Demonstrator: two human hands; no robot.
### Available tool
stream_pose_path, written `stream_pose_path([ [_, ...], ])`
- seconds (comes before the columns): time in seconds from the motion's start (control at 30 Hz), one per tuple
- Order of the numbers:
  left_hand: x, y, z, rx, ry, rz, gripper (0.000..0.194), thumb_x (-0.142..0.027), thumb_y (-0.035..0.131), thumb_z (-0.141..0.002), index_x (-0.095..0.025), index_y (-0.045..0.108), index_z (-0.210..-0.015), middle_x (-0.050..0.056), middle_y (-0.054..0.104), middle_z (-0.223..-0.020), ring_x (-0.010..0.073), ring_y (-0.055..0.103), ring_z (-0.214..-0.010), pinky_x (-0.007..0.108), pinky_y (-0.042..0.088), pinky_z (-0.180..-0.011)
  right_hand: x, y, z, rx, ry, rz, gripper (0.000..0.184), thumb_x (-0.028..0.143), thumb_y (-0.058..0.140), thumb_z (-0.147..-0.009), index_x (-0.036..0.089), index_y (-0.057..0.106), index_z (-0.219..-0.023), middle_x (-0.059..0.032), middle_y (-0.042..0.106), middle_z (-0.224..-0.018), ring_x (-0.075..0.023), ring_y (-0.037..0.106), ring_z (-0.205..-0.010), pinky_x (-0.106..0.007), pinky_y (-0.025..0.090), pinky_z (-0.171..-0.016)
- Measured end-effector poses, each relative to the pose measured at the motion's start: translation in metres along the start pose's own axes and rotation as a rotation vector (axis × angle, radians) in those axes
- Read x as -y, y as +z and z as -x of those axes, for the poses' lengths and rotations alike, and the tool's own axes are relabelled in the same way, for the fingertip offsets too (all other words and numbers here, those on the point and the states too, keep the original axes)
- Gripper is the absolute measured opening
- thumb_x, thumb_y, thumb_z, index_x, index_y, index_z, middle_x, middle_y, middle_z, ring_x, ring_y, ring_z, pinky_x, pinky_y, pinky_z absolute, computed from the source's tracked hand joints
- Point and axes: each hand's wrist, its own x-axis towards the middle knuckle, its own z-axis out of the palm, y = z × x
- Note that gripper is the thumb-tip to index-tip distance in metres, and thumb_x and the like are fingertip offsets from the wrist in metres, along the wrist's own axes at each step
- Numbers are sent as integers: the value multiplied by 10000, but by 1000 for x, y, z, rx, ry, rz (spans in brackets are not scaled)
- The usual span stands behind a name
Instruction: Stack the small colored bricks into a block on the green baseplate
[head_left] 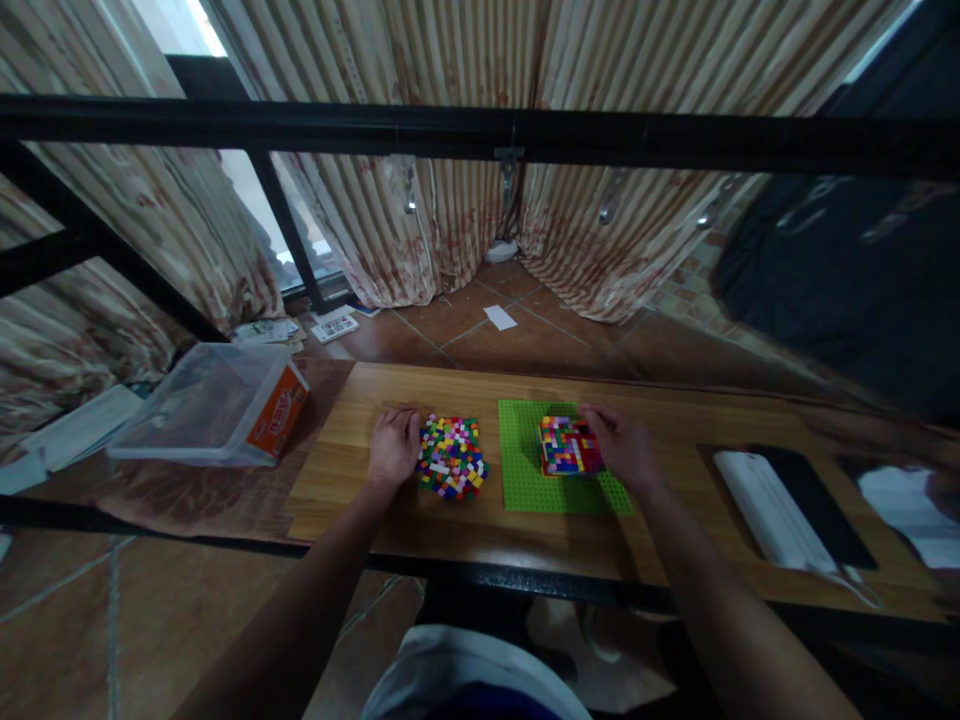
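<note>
Brick block at right hand: boxy, multicoloured patchwork. Loose bricks (likewise mixed) beside left hand. Both hands half-curled; cannot tell grip.

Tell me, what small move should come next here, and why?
Probably the left grip should pick up one brick from the loose pile: it is right at the pile's edge, while the right grip is at the brick block on the green baseplate.
</note>
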Motion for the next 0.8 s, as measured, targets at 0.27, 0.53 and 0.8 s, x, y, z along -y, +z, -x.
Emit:
stream_pose_path([
  [0.27, -5, -1, 1, 9, -12, -17, 365, -304, 358, -975, -177, 696, -929, 113, 713, -1009, 258, 627, -1006, 438, 478, -973, 45, 6, 43, -78, -149, 37, 324, 439, 513, -913, 204, 726, -980, -91, 740, -1004, -230, 685, -896, -373, 536, -824],
  [0.53, -7, -2, 1, 13, -5, -21, 346, -279, 367, -982, -180, 692, -916, 94, 716, -988, 236, 630, -991, 422, 474, -971, 71, 70, 96, 293, -374, 108, 240, 187, 469, -929, 230, 699, -980, -77, 711, -983, -217, 655, -922, -379, 529, -850],
  [0.8, -6, -1, 2, 12, -9, -11, 332, -279, 383, -983, -169, 692, -930, 100, 714, -997, 238, 627, -992, 412, 473, -973, 65, 93, 93, 339, -275, 306, 293, 121, 487, -872, 197, 664, -1093, -93, 654, -991, -241, 627, -960, -395, 515, -897],
])
